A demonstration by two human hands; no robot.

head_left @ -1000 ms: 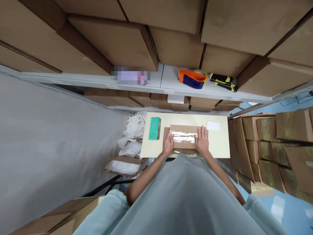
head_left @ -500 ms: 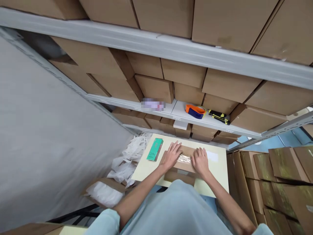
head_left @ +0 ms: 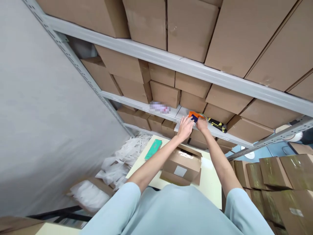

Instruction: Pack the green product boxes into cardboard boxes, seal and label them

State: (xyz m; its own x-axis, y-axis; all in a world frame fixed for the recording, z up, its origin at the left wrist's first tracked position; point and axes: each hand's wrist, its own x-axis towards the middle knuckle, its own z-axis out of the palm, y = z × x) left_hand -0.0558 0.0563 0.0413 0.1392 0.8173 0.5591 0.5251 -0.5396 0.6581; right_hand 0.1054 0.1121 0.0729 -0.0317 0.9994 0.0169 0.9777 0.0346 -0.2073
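Tape dispenser: the orange and dark-blue tape dispenser sits on the middle shelf, partly hidden by the fingers.
Long axis: roughly along the shelf's front edge, left to right, dipping a little toward the right in this view.
Pointing: the orange body lies to the left; a pale ring, apparently the roll, shows at the right end.
Left hand: the left hand is at the dispenser's left part, fingers stretched forward and slightly spread.
Right hand: the right hand is curled at the dispenser's right part; whether it pinches it, I cannot tell.
Cutters: black-and-yellow cutters lie just right of the dispenser, lengthwise along the shelf.
Packet: a blurred pale purple packet lies farther left on the shelf.
Carton: below the forearms, a cardboard carton rests on the pale yellow surface, its longer side running left to right, shiny tape on top, white label facing the person.
Green box: left of the carton, a green box points obliquely toward the shelf.
Paper: white shreds are heaped left of the surface.
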